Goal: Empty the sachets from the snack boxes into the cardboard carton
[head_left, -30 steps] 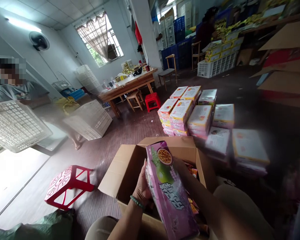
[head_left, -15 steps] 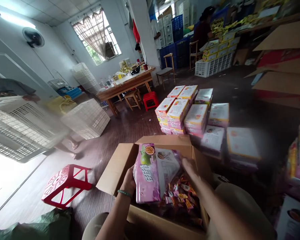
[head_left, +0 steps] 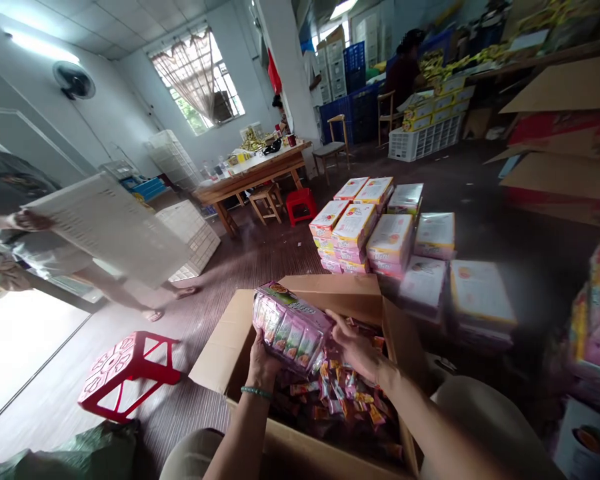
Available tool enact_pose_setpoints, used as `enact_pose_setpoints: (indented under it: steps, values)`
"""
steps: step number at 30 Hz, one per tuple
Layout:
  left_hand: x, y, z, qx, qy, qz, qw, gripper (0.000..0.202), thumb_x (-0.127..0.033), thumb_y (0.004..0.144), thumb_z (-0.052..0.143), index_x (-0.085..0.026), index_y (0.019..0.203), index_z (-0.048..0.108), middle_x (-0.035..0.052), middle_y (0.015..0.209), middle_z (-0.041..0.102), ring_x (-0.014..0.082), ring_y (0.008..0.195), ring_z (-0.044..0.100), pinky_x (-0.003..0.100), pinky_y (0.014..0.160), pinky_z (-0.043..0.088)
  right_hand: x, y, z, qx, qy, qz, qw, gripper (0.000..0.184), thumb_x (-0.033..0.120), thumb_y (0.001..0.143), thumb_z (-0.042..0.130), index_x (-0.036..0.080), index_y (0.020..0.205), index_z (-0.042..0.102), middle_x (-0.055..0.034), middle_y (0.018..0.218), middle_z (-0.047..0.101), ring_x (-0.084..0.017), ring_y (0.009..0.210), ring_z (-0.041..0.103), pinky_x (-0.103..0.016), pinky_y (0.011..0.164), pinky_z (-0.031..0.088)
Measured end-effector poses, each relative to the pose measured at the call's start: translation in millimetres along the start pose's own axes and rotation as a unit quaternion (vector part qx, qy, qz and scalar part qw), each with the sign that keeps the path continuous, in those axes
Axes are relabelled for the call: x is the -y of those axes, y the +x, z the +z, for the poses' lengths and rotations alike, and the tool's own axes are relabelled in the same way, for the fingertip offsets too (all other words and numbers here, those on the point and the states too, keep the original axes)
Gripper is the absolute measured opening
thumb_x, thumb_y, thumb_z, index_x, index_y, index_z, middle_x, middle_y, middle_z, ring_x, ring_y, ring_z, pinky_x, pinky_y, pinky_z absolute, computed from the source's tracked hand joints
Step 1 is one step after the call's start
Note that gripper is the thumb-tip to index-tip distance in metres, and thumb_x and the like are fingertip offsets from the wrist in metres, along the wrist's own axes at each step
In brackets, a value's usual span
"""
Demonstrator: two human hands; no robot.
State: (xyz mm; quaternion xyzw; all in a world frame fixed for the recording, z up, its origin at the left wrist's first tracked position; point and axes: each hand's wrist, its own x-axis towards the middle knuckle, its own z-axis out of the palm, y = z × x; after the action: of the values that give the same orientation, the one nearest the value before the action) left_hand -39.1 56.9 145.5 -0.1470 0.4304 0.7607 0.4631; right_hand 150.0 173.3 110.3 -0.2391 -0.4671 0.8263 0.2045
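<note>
Over an open cardboard carton [head_left: 226,350] I hold a pink and purple snack box [head_left: 287,323] with both hands. My left hand [head_left: 261,363], with a green bead bracelet at the wrist, grips its near lower edge. My right hand [head_left: 354,347] is closed on its right side. The box is tipped so its clear windowed face with small packets shows. The carton below is filled with several loose small wrapped sweets [head_left: 343,400].
A red plastic stool [head_left: 127,367] stands to the left. Stacks of similar boxes [head_left: 375,230] cover the floor beyond the carton. A person at left carries a white plastic crate [head_left: 107,227]. Further back are a wooden table [head_left: 253,177], chairs and another seated person.
I have turned the box from upright to lying tilted, its windowed side now up, and lowered it toward the carton. The person at left has walked right with the white crate.
</note>
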Motion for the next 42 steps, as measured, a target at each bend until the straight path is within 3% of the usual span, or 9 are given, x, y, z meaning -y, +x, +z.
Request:
enact_pose_setpoints:
  steps: [2,6,11,16,22,26,31,39,42]
  values:
    - [9,-4,2.4,0.011,-0.009,-0.011,1.0,0.06,-0.047,0.104,0.043,-0.016,0.155,0.046,0.021,0.128,0.072,0.0369,0.118,0.069,0.06,0.107,0.049,4,-5,8,-0.023,-0.018,-0.034,0.999,0.115,0.072,0.059,0.087,0.031,0.155,0.039,-0.0118,0.155,0.051,-0.034,0.154,0.029,-0.057,0.127,0.018]
    - [11,-16,2.7,0.061,0.023,0.017,0.998,0.045,-0.043,0.106,0.043,-0.017,0.139,0.062,0.0141,0.108,0.077,0.0305,0.102,0.073,0.049,0.102,0.053,22,-9,10,-0.105,-0.017,-0.109,0.988,0.109,0.048,0.066,0.086,0.03,0.159,0.032,-0.01,0.146,0.059,-0.032,0.145,0.044,-0.052,0.123,0.032]
    - [-20,-22,-2.0,-0.033,0.135,0.101,0.985,0.053,-0.059,0.105,0.035,-0.022,0.132,0.061,0.0073,0.09,0.073,0.022,0.074,0.07,0.038,0.077,0.056,48,-14,-4,-0.098,-0.07,-0.149,0.981,0.115,0.039,0.063,0.089,0.026,0.16,0.03,-0.0116,0.141,0.062,-0.032,0.138,0.052,-0.049,0.117,0.042]
    - [-10,-28,-0.2,0.077,0.245,0.094,0.962,0.064,-0.068,0.101,0.037,-0.02,0.133,0.065,0.0109,0.104,0.076,0.0246,0.085,0.071,0.035,0.078,0.054,58,-13,-11,-0.114,-0.108,-0.177,0.972,0.116,0.064,0.065,0.083,0.026,0.161,0.03,-0.0137,0.146,0.059,-0.034,0.136,0.054,-0.052,0.119,0.038]
    - [6,-36,-6.1,0.02,0.274,0.127,0.953,0.062,-0.071,0.097,0.047,-0.022,0.127,0.068,0.0097,0.119,0.075,0.0254,0.11,0.067,0.033,0.084,0.051,53,-9,-13,-0.099,-0.182,-0.209,0.956,0.128,0.081,0.058,0.078,0.024,0.162,0.029,-0.015,0.159,0.046,-0.038,0.148,0.041,-0.054,0.124,0.032]
    - [5,-40,-1.7,0.095,0.277,0.158,0.943,0.068,-0.078,0.08,0.066,-0.021,0.119,0.072,0.0089,0.108,0.075,0.0244,0.101,0.068,0.031,0.08,0.05,54,-3,-23,-0.2,-0.198,-0.199,0.939,0.113,0.088,0.069,0.062,0.022,0.158,0.038,-0.0142,0.163,0.041,-0.037,0.151,0.037,-0.053,0.126,0.028]
    - [0,-41,6.5,-0.008,0.191,0.251,0.949,0.039,-0.06,0.079,0.076,-0.023,0.093,0.073,0.0034,0.096,0.072,0.0183,0.093,0.065,0.026,0.079,0.048,49,1,-20,-0.213,-0.22,-0.191,0.933,0.115,0.087,0.065,0.066,0.022,0.156,0.042,-0.0139,0.16,0.046,-0.04,0.148,0.041,-0.055,0.122,0.036]
    - [-1,-45,15.0,-0.021,0.145,0.271,0.951,0.018,-0.04,0.083,0.073,-0.023,0.086,0.075,0.0022,0.094,0.072,0.0144,0.082,0.064,0.024,0.073,0.047,55,3,-17,-0.195,-0.172,-0.183,0.948,0.118,0.084,0.066,0.066,0.017,0.158,0.037,-0.0164,0.166,0.035,-0.038,0.152,0.036,-0.052,0.125,0.032]
    - [0,-41,7.3,-0.006,0.164,0.233,0.958,0.029,-0.045,0.089,0.066,-0.02,0.097,0.078,0.005,0.099,0.074,0.0153,0.086,0.065,0.025,0.076,0.049,62,0,-18,-0.235,-0.182,-0.179,0.938,0.1,0.082,0.075,0.057,0.021,0.153,0.046,-0.0145,0.162,0.043,-0.036,0.15,0.04,-0.052,0.124,0.033]
